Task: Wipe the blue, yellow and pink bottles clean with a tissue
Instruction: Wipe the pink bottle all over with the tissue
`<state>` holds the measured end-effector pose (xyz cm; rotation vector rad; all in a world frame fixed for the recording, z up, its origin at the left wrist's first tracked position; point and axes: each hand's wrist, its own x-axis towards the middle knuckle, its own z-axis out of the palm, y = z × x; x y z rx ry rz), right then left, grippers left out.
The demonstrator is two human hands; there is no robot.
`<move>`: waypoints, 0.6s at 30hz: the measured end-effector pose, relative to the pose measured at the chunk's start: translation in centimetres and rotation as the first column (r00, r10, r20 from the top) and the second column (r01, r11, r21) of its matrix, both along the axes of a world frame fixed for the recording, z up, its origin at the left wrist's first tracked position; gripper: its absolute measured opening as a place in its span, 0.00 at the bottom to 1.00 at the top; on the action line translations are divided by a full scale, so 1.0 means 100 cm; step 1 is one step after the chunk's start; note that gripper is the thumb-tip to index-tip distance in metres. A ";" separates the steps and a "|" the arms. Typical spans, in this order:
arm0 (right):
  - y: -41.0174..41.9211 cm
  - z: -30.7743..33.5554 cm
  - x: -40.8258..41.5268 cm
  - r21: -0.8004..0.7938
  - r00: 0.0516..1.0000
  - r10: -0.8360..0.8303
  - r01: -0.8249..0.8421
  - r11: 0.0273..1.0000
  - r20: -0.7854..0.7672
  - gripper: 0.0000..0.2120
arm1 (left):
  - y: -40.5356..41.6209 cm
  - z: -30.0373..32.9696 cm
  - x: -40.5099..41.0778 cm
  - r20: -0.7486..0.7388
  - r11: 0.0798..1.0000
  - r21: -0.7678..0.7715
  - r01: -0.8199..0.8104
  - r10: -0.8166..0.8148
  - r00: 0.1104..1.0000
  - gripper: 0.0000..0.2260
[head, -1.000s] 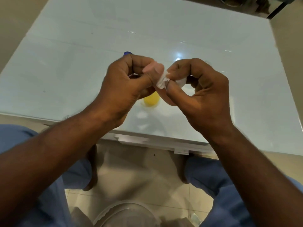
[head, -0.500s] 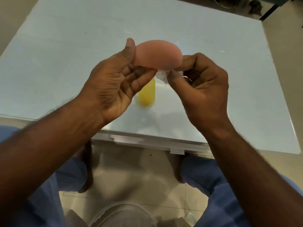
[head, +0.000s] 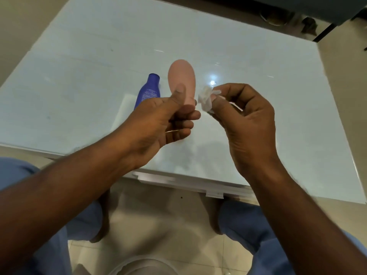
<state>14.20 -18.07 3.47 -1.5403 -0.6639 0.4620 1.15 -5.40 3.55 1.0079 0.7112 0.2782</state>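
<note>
The smooth, rounded pink plastic bottle (head: pixel 182 79) is held above the pale glossy counter (head: pixel 79 62) by its narrow end, its broad rounded end pointing away from the person. Just left of it stands the dark blue plastic bottle (head: pixel 149 90), its lower part hidden. The crumpled white tissue (head: pixel 207 98) is pinched just right of the pink bottle (apart from it).
</note>
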 end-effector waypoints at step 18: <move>-0.002 -0.003 -0.016 -0.025 0.993 -0.105 0.106 0.994 0.049 0.06 | -0.008 -0.008 0.001 -0.046 0.911 0.387 0.144 -0.137 0.990 0.18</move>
